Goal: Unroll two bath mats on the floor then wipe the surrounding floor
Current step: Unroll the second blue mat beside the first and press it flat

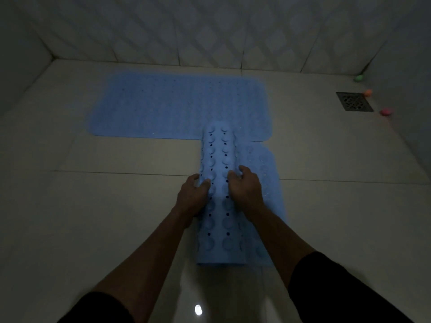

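One blue bath mat (pixel 177 106) lies flat on the tiled floor near the far wall. A second blue mat (pixel 219 145) is still partly rolled, its roll running away from me with suction cups and holes showing. A flat strip of that mat (pixel 268 173) lies on the floor to the roll's right. My left hand (pixel 193 194) grips the roll's left side, thumb on top. On the roll's right side my right hand (pixel 247 185) rests with curled fingers gripping it. The roll's far end overlaps the flat mat's near edge.
A square metal floor drain (pixel 354 101) sits at the right. Around it lie a green ball (pixel 359 78), an orange ball (pixel 368 92) and a pink ball (pixel 386 111). Tiled walls (pixel 210 31) close the far side and both corners. The room is dim.
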`<move>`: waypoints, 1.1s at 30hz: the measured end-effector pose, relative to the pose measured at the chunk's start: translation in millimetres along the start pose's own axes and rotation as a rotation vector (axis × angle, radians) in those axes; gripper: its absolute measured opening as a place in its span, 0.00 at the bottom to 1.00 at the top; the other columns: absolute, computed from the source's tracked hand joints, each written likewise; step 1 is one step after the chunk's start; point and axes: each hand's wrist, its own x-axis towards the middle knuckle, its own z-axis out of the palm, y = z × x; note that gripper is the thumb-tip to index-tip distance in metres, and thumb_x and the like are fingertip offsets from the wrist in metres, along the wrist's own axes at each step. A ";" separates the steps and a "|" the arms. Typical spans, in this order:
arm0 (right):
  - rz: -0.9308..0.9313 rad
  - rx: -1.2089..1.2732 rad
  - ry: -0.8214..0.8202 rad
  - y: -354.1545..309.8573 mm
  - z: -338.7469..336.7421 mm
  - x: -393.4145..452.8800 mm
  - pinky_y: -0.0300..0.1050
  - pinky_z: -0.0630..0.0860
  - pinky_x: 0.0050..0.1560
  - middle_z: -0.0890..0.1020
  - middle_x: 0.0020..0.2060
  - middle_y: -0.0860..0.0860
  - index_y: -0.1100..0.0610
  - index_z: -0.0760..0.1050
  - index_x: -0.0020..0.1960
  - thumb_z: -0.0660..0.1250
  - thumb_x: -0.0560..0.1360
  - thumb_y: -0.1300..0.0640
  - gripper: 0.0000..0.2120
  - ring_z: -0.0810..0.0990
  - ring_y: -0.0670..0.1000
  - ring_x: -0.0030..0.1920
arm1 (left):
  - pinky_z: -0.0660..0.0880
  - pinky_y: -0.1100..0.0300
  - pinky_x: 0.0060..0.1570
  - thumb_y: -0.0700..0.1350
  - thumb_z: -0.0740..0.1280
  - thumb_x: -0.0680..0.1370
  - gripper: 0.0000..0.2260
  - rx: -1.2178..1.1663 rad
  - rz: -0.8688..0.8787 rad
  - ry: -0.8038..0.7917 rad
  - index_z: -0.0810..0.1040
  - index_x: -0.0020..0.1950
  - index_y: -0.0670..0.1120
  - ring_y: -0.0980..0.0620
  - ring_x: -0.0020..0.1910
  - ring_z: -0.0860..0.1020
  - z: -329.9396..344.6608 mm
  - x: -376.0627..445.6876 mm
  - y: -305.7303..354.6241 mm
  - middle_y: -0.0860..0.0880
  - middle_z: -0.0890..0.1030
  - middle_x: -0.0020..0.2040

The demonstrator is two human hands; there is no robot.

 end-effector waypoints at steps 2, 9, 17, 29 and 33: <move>0.000 -0.142 -0.030 -1.3 5.6 1.8 0.55 0.69 0.65 0.69 0.66 0.62 0.54 0.66 0.72 0.63 0.79 0.47 0.24 0.70 0.64 0.65 | 0.77 0.45 0.61 0.57 0.65 0.71 0.29 0.060 -0.011 0.045 0.71 0.72 0.50 0.42 0.59 0.79 -8.9 2.1 2.7 0.44 0.79 0.64; -0.114 0.046 -0.066 -14.2 35.7 -2.7 0.46 0.73 0.41 0.80 0.52 0.63 0.51 0.68 0.63 0.63 0.77 0.51 0.15 0.80 0.59 0.46 | 0.80 0.49 0.56 0.61 0.68 0.75 0.25 0.059 -0.049 0.088 0.76 0.69 0.50 0.45 0.56 0.80 -44.4 12.2 8.5 0.45 0.80 0.62; 0.013 0.045 -0.248 -32.1 60.8 5.4 0.51 0.72 0.65 0.73 0.67 0.57 0.56 0.63 0.73 0.71 0.74 0.43 0.34 0.74 0.59 0.66 | 0.77 0.47 0.61 0.60 0.66 0.78 0.27 0.085 -0.066 0.185 0.76 0.69 0.44 0.42 0.58 0.80 -73.5 21.8 -7.8 0.43 0.80 0.64; -0.074 0.102 -0.196 -62.1 129.0 7.3 0.57 0.75 0.60 0.75 0.61 0.59 0.57 0.66 0.64 0.73 0.72 0.46 0.28 0.77 0.60 0.59 | 0.76 0.47 0.62 0.62 0.63 0.79 0.25 0.128 -0.059 0.321 0.78 0.67 0.45 0.44 0.59 0.79 -129.7 28.0 -31.9 0.44 0.81 0.63; -0.045 0.044 -0.254 -75.3 145.5 13.2 0.59 0.71 0.66 0.69 0.68 0.60 0.56 0.63 0.71 0.73 0.70 0.40 0.37 0.71 0.61 0.67 | 0.79 0.47 0.59 0.67 0.63 0.74 0.29 0.011 -0.098 0.331 0.80 0.64 0.46 0.46 0.54 0.82 -151.0 28.7 -40.5 0.45 0.83 0.59</move>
